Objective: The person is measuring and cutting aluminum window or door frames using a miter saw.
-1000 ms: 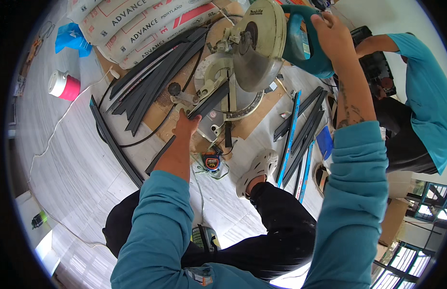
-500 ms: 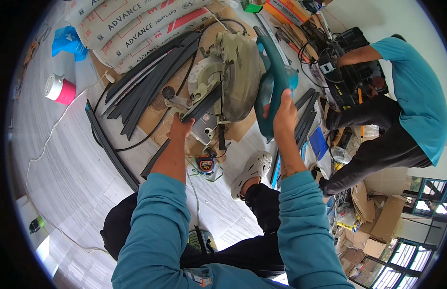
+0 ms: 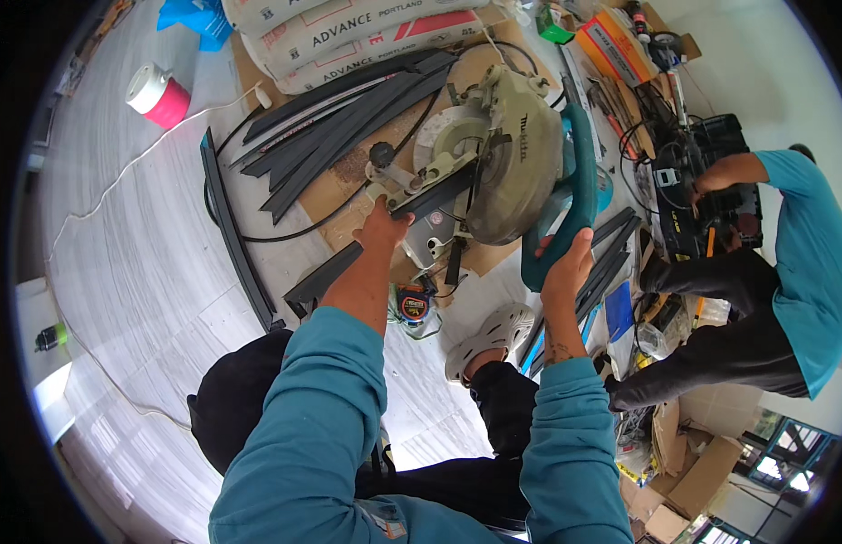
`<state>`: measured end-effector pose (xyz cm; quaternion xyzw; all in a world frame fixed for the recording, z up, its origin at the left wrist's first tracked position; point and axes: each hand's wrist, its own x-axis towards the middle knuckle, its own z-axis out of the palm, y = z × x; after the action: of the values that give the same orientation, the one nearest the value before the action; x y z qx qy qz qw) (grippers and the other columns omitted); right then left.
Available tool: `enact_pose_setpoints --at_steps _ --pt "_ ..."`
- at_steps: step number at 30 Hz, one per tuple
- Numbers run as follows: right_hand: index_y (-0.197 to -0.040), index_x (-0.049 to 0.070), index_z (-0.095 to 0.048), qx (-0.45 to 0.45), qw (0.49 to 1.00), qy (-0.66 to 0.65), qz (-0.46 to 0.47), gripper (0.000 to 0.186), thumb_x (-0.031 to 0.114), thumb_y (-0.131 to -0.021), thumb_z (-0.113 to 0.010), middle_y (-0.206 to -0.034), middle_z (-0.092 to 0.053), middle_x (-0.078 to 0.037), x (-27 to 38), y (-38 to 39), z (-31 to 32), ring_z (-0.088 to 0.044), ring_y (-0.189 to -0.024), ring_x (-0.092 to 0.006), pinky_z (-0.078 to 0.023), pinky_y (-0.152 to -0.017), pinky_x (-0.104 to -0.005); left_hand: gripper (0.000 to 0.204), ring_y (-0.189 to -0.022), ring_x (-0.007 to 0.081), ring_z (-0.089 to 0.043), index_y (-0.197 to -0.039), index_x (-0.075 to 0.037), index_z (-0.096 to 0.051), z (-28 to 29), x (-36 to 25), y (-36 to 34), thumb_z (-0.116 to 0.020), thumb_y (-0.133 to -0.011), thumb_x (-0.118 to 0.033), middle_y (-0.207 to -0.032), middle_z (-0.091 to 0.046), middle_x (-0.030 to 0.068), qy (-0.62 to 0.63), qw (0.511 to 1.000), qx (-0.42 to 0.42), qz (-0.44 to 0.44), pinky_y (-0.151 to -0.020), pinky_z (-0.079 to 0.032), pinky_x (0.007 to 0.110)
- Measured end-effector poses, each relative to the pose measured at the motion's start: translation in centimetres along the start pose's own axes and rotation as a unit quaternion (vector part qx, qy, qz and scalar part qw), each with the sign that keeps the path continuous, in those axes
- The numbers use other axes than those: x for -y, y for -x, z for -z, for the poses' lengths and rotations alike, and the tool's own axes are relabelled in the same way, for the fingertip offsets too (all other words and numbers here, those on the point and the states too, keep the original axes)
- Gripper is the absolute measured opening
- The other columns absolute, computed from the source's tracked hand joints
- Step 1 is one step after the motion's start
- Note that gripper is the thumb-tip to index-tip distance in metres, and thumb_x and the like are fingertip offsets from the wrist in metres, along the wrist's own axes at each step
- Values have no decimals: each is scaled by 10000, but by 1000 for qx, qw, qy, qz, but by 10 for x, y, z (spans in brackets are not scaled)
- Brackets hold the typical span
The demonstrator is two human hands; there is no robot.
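In front of me a miter saw [image 3: 507, 172] with a teal D-shaped handle and a large blade guard stands on a brown board. My right hand [image 3: 567, 266] is closed around the lower part of the handle [image 3: 581, 172], its fingertips showing inside the loop. My left hand [image 3: 383, 227] grips a dark metal profile [image 3: 442, 189] beside the saw's fence and clamp knob. That profile runs under the guard, where the blade is hidden. Below the saw base lies a tape measure [image 3: 414, 305], close to my left forearm.
Several dark profiles [image 3: 348, 136] lie left of the saw, near stacked bags [image 3: 348, 36]. One long profile [image 3: 231, 227] rests on the floor, with a pink-and-white jug [image 3: 158, 95] beyond. Cables cross the floor. A person in teal [image 3: 811, 272] reaches toward a black case [image 3: 725, 172] at right.
My view has shifted, so the saw and bench area appear further right. My right hand sits slightly lower on the handle. My left hand keeps its grip on the profile.
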<state>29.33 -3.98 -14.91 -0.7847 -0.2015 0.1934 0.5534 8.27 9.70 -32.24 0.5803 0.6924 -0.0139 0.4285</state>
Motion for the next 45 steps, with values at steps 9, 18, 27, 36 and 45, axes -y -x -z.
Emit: enact_pose_setpoints --at_steps 9,18,27,36,45 --pt "-918 -6 -562 -10 1000 -14 -6 696 661 -948 -366 -694 -622 -118 -9 -3 2 -593 -573 -206 -482 -564 -324 813 -1141 286 -625 -1476 -200 -350 5 -7 7 -710 -811 -498 -1216 -666 109 5 1000 21 13 -1019 -275 511" --pt "-977 18 -540 -4 1000 -30 -7 661 658 -948 -378 -694 -619 -116 -8 -1 0 -590 -573 -209 -484 -563 -324 792 -1120 268 -637 -1472 -238 -345 6 -6 2 -695 -822 -525 -1221 -667 81 -6 998 47 30 -1027 -290 505" --pt "-998 21 -537 -3 999 -32 -4 653 654 -947 -388 -701 -622 -119 -7 0 -1 -594 -579 -213 -491 -561 -328 770 -1131 269 -630 -1458 -231 -362 7 -8 6 -696 -825 -514 -1221 -666 81 -6 999 33 29 -1022 -289 505" --pt "-999 16 -548 -12 1000 -26 -10 669 662 -943 -383 -713 -633 -119 -16 0 0 -598 -591 -213 -490 -565 -328 773 -1140 263 -624 -1459 -229 -365 5 -7 3 -705 -823 -506 -1220 -666 80 2 999 34 30 -1024 -290 500" --pt "-995 -4 -546 -7 1000 -18 11 686 650 -958 -344 -714 -628 -123 -28 5 -3 -598 -595 -202 -487 -571 -324 778 -1134 243 -627 -1459 -226 -367 10 -9 7 -708 -820 -510 -1218 -667 80 -2 999 37 30 -1009 -300 488"
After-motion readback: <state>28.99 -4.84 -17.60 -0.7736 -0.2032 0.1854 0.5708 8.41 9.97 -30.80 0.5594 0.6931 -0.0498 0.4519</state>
